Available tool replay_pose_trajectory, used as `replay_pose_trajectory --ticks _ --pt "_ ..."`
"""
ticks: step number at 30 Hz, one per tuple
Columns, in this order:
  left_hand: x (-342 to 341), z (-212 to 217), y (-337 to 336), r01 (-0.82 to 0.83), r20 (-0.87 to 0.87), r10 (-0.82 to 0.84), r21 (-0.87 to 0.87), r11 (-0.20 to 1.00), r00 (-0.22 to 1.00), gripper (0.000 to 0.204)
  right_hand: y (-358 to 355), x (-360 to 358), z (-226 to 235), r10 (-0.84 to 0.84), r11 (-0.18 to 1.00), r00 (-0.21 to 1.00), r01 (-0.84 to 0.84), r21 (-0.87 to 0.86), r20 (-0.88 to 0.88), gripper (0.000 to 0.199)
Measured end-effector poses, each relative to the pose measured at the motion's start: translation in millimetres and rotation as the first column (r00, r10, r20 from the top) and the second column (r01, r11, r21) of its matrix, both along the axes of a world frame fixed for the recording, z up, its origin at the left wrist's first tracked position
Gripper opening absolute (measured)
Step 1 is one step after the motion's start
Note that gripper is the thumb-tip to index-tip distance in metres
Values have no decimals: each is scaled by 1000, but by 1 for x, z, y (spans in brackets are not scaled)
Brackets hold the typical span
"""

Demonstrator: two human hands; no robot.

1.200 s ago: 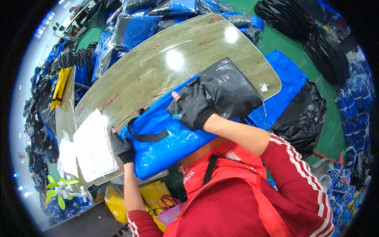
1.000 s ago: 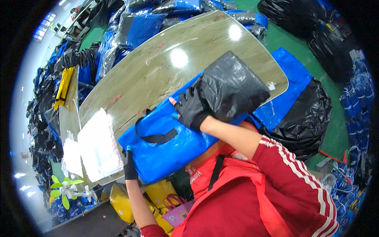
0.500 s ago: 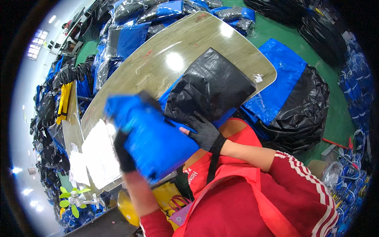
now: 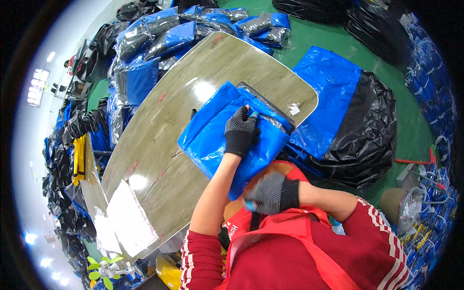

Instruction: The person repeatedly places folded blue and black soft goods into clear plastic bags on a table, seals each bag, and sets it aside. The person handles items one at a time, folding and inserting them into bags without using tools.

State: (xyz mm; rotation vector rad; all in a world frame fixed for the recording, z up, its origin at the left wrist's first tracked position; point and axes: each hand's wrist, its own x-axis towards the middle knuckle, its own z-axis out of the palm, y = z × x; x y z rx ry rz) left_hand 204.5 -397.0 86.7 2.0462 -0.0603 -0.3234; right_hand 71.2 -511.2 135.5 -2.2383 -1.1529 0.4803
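Stretching across the middle, the curved, wood-grain tabletop (image 4: 159,154) carries a folded blue-and-black glossy plastic bag (image 4: 208,140) on its right part. The black-gloved left hand (image 4: 241,129) rests curled on the bag; I cannot tell whether it pinches. The blurred, grey-and-black-gloved right hand (image 4: 271,193) is just beside the bag's near edge, finger state unclear.

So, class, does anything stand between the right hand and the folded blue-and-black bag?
Nothing visible does: the blurred right hand is close by the near edge of the folded blue-and-black bag, though contact is unclear. The left hand lies on top.
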Motion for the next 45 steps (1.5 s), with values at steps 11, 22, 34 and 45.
replay_pose_trajectory --ticks 11,22,34,45 --pt "56 25 57 301 359 -665 684 665 655 46 -47 78 -85 -513 857 673 441 269 533 71" --pt "-7 31 124 427 -254 -523 -349 834 814 70 -106 63 -30 -258 948 805 104 301 535 44" --pt "-190 -52 157 -409 -74 417 108 906 906 36 -17 71 -61 -105 704 362 685 188 -926 53" --pt "-237 -85 598 -790 533 694 607 84 484 23 -53 93 -79 -246 775 270 631 -22 -931 57"
